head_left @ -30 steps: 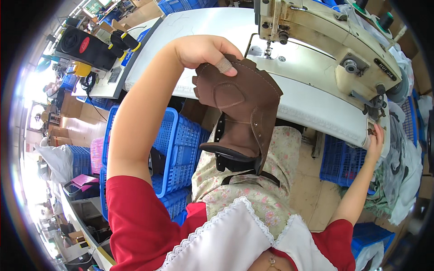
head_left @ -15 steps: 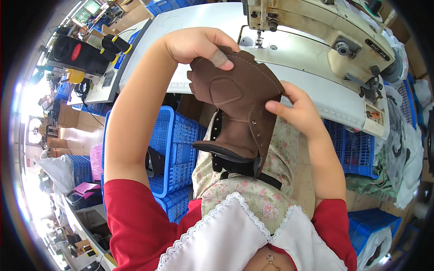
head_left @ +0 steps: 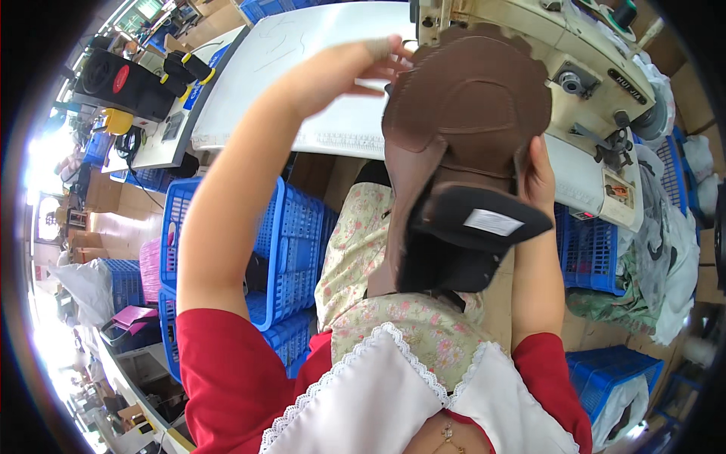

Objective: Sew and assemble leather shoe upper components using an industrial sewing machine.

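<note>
Brown boot upper (head_left: 491, 106), shifted rightward and turned since the earlier frame: between both hands, before the sewing machine (head_left: 578, 49). Right hand (head_left: 538, 175): grasping its right edge. Left hand (head_left: 372, 66): fingers loosely spread at its upper left; contact unclear, blurred.

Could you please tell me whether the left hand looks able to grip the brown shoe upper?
Probably yes: the left hand is open by the left edge of the brown shoe upper, with nothing visible between, though contact is unclear; the right hand holds the other side.
</note>
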